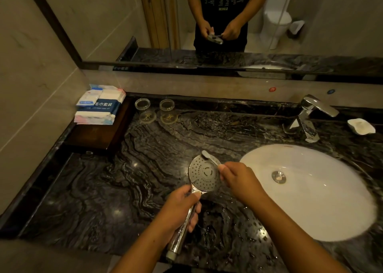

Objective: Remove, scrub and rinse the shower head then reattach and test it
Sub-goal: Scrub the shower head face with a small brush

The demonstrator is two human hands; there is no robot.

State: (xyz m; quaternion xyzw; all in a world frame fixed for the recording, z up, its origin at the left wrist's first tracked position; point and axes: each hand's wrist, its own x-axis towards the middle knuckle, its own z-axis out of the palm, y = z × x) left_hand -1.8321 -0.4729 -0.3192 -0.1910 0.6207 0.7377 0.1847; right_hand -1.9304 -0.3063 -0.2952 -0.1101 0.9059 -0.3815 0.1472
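A chrome shower head (204, 174) with a round grey spray face is held over the dark marble counter, face up, detached from any hose. My left hand (180, 207) grips its shiny handle just below the round face. My right hand (238, 179) holds a small toothbrush (209, 157) by its handle. The brush head rests on the far rim of the spray face. Drops of water lie on the counter under the handle.
A white oval sink (315, 191) with a metal drain lies to the right, a chrome tap (310, 115) behind it, a white soap dish (361, 126) beside that. At back left stand two glass cups (154, 105) and towel packs (99, 104) on a wooden tray. A mirror fills the wall.
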